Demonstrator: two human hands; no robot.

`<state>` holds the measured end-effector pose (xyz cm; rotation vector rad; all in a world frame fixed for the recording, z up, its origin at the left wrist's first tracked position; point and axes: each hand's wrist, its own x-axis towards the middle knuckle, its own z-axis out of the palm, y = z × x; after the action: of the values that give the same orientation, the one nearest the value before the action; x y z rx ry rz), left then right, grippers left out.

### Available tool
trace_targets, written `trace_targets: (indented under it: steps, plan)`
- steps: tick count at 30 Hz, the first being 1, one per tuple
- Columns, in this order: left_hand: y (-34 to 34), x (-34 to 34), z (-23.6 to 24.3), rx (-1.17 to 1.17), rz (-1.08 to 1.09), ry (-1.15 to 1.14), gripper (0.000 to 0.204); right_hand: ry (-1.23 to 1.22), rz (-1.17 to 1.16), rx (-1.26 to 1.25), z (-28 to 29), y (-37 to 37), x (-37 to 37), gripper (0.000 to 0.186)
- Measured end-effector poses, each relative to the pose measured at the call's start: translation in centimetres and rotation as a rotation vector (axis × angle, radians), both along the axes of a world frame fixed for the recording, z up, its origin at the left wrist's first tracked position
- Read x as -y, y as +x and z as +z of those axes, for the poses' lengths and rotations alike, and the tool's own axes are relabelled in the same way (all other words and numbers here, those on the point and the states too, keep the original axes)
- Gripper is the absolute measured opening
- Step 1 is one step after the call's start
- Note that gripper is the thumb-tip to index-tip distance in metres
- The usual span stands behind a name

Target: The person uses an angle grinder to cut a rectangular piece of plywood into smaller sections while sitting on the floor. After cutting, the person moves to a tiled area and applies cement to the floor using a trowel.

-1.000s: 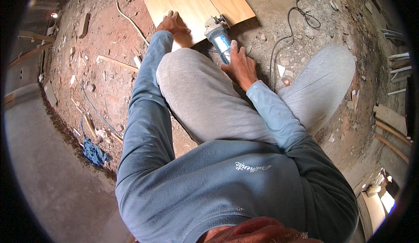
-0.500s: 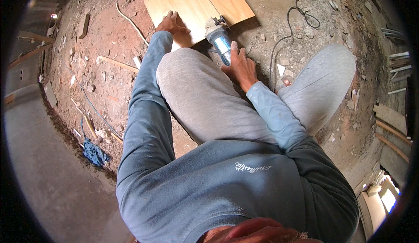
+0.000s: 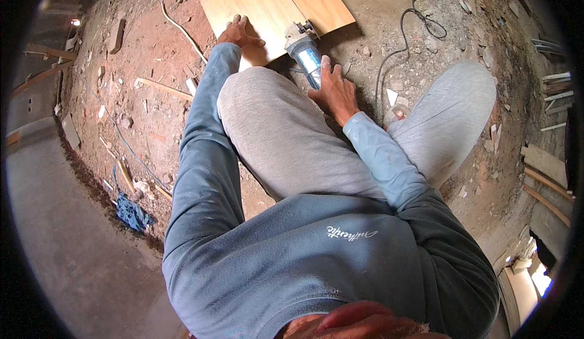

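A light-brown wooden board [image 3: 249, 7] lies on the ground beyond my knees. My left hand [image 3: 242, 34] rests on its near left part, palm down with the fingers apart. Near the board's front edge, my right hand [image 3: 334, 92] is wrapped round the rear of an angle grinder [image 3: 306, 56]. The grinder's head sits at the board, its disc partly hidden. From that head, a thin dark straight line runs across the board to the far side.
A black cable [image 3: 403, 28] curls over the rubble at the right. Wood strips [image 3: 164, 89] and broken pieces litter the dirt. A blue cloth [image 3: 132, 212] lies at the left beside a grey concrete floor [image 3: 73, 229]. Planks [image 3: 547, 190] are along the right side.
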<state>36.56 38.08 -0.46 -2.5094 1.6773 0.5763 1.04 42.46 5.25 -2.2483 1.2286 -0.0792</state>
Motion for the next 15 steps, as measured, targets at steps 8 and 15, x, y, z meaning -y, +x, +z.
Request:
trace_targets:
  steps: [8, 15]
  plan:
    - [0.9, -0.1, -1.1, 0.005, 0.018, -0.017, 0.126, -0.046, -0.013, -0.011, 0.0, 0.0, -0.4, 0.097]
    - [0.5, -0.1, -0.4, 0.028, 0.02, 0.014, 0.125, 0.013, 0.0, -0.007, 0.2, 0.1, -0.1, 0.098]
